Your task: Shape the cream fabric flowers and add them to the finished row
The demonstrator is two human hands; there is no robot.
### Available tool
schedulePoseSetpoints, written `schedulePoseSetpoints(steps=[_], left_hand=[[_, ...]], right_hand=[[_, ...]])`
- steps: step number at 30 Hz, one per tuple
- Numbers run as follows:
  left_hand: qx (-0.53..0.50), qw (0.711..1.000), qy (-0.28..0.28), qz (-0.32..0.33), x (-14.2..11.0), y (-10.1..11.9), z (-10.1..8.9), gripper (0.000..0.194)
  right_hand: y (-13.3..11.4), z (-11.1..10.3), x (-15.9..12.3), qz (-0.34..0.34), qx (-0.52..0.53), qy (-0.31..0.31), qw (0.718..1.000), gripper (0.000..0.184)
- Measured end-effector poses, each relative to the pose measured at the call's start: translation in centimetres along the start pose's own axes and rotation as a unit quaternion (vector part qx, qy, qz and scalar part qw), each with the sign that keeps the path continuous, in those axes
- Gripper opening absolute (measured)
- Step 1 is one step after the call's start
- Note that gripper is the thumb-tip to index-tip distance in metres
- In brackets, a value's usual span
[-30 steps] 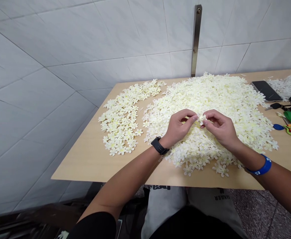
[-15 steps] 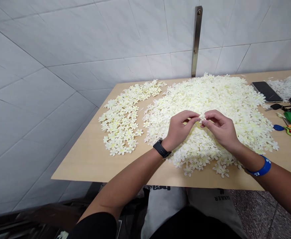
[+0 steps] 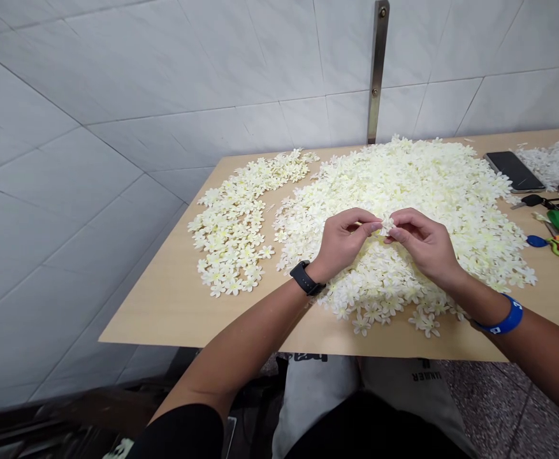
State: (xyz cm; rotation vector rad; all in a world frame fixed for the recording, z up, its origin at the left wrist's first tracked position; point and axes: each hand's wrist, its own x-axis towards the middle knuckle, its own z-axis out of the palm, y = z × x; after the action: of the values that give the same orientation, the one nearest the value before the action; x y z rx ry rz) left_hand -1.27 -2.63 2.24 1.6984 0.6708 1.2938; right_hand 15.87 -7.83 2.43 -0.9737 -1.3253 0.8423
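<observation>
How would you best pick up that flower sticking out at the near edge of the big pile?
Pinch its petals from above on the near side: the flower lies flat and thin on the tabletop, and nothing sits in front of it to block your fingers.

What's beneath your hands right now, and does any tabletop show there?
Beneath the left hand and right hand, and the blossom they pinch, lies the big heap of cream-white flowers. It hides the pale wooden table there; the wood shows only beyond the heap's edges.

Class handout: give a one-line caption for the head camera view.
Left hand and right hand pinch a small cream flower above a large heap of flowers on a pale wooden table.
</observation>
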Motion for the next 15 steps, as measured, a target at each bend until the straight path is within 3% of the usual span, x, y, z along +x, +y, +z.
schedulePoseSetpoints(steps=[15], left_hand=[[-0.036, 0.998, -0.038, -0.021, 0.10, 0.06, -0.23, 0.033]], right_hand=[[-0.08, 0.08, -0.14, 0.008, 0.007, -0.008, 1.000, 0.028]])
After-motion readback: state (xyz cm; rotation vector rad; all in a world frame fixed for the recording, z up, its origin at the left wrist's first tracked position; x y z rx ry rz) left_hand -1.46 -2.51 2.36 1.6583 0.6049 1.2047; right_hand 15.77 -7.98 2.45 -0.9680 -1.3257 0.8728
